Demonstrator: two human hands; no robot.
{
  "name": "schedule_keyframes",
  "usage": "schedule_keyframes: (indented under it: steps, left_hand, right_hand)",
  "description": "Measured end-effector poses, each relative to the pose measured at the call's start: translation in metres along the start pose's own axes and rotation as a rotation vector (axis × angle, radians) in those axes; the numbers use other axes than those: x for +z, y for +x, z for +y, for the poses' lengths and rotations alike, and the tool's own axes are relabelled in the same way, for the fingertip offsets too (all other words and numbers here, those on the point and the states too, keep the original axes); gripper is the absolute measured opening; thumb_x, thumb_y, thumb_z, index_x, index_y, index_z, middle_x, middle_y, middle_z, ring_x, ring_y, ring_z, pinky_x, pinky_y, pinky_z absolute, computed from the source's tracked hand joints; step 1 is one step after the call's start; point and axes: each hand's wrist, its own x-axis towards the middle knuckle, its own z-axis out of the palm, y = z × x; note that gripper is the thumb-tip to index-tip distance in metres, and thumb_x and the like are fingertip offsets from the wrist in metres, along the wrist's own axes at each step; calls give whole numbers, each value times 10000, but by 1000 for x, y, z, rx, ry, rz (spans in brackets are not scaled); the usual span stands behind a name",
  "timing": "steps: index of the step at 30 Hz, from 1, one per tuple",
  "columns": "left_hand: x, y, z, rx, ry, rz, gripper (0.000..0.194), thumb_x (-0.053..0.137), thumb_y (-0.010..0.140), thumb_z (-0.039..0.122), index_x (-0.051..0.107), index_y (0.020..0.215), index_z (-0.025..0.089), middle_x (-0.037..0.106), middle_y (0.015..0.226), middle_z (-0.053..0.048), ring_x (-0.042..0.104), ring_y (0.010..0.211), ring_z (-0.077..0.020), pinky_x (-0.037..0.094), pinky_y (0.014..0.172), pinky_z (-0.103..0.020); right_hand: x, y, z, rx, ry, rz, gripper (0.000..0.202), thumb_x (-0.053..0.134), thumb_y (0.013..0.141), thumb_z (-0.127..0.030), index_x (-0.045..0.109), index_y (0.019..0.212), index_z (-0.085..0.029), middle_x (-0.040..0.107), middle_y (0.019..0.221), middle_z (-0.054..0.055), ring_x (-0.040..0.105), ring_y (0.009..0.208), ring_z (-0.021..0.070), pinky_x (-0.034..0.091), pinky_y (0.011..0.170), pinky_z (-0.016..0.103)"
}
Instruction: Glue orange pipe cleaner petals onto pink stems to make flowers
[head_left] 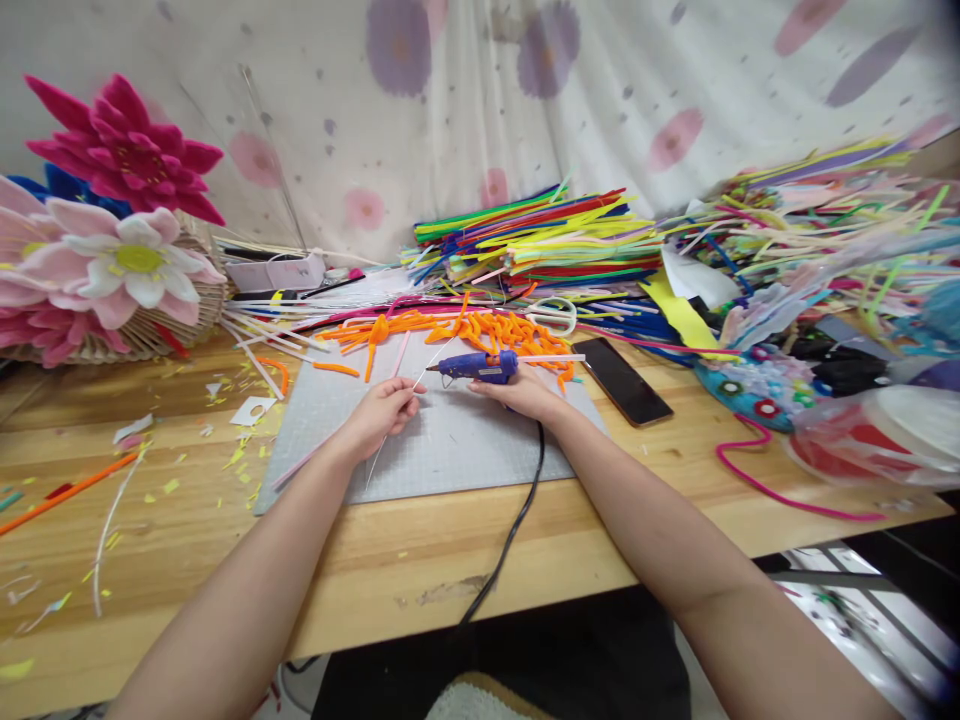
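My left hand (384, 415) pinches a thin white wire (376, 458) that slants up and away over the grey cutting mat (420, 470). Wrapped around the handle of a blue hot glue gun (484, 367), my right hand (529, 390) keeps its nozzle pointed left, close to the wire above my left fingers. Whether nozzle and wire touch, I cannot tell. A pale glue stick (553, 358) juts from the gun's back end, and its black cord (519, 520) runs down over the table edge. Orange fuzzy pipe-cleaner pieces (480, 328) lie heaped along the mat's far side.
A black phone (626, 382) and white-handled scissors (555, 315) lie beyond my right hand. Bundled colourful pipe cleaners (540, 240) are piled at the back. Fuzzy flowers (139, 258) stand at the left. A plastic-wrapped tub (885, 435) sits at the right, and yellow scraps (236, 457) litter the left.
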Motion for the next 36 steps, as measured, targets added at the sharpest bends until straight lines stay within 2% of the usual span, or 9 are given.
schedule_keyframes:
  steps: [3, 9, 16, 23, 31, 36]
  left_hand:
    - [0, 0, 0, -3, 4, 3, 100, 442, 772, 150, 515, 837, 130, 430, 498, 50, 223, 329, -10, 107, 323, -138]
    - [1, -1, 1, -13, 14, 10, 109, 429, 779, 144, 513, 845, 129, 424, 503, 51, 228, 334, -9, 108, 324, -135]
    - [2, -1, 2, -19, 12, 13, 111, 423, 772, 129, 516, 833, 131, 424, 499, 50, 231, 330, -10, 103, 321, -137]
    - [2, -1, 1, -16, -3, 14, 102, 448, 759, 139, 522, 830, 131, 430, 495, 48, 235, 331, -12, 105, 322, -140]
    - [2, -1, 2, -22, 1, 14, 109, 437, 767, 143, 517, 842, 133, 426, 499, 50, 226, 331, -11, 102, 323, -140]
    - [2, -1, 2, -26, -7, 18, 109, 453, 755, 142, 520, 840, 133, 428, 497, 50, 231, 330, -12, 101, 323, -139]
  right_hand:
    - [-1, 0, 1, -7, 0, -4, 378, 625, 668, -420, 638, 950, -169, 633, 727, 23, 552, 673, 137, 442, 641, 256]
    - [-3, 2, 1, -63, 18, 45, 453, 611, 693, -413, 593, 1096, -208, 647, 956, 37, 572, 853, 159, 440, 753, 276]
    - [-3, 1, -1, -4, -31, 104, 424, 617, 682, -428, 624, 1043, -204, 658, 873, 39, 582, 776, 164, 448, 699, 274]
    - [-4, 1, 0, -11, -59, 115, 405, 606, 683, -448, 643, 1003, -203, 661, 817, 44, 586, 792, 187, 452, 705, 286]
    - [-4, 3, 1, -16, -51, 158, 406, 618, 683, -427, 629, 1019, -199, 660, 950, 60, 594, 876, 200, 453, 781, 319]
    - [-3, 4, 3, 2, -16, 184, 415, 628, 667, -435, 630, 1002, -191, 659, 963, 60, 596, 887, 198, 454, 794, 328]
